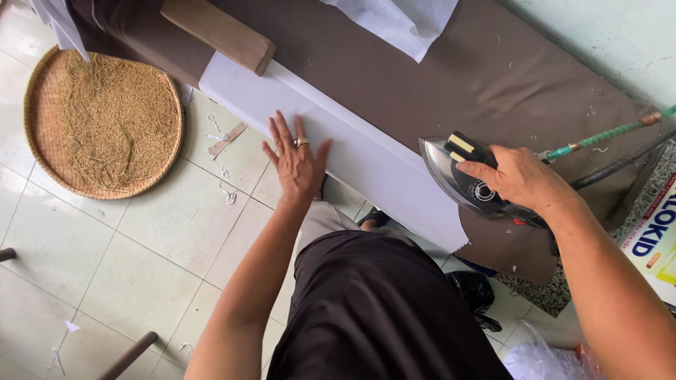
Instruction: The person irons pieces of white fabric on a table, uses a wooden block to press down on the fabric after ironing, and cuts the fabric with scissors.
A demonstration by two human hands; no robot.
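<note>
My right hand [522, 177] grips the black handle of a steam iron [465, 184] with a shiny metal sole, resting at the right end of a long white fabric strip [352, 151]. That strip hangs over the near edge of a table covered in brown cloth [436, 77]. My left hand [296, 158], a ring on one finger, lies flat with fingers spread on the white strip, left of the iron.
A wooden block [220, 32] and a white cloth piece [401, 21] lie on the brown cover. A round woven tray of grain [105, 119] sits on the tiled floor at left. A green hose [605, 134] and a black cord run from the iron. A printed box [655, 239] stands at right.
</note>
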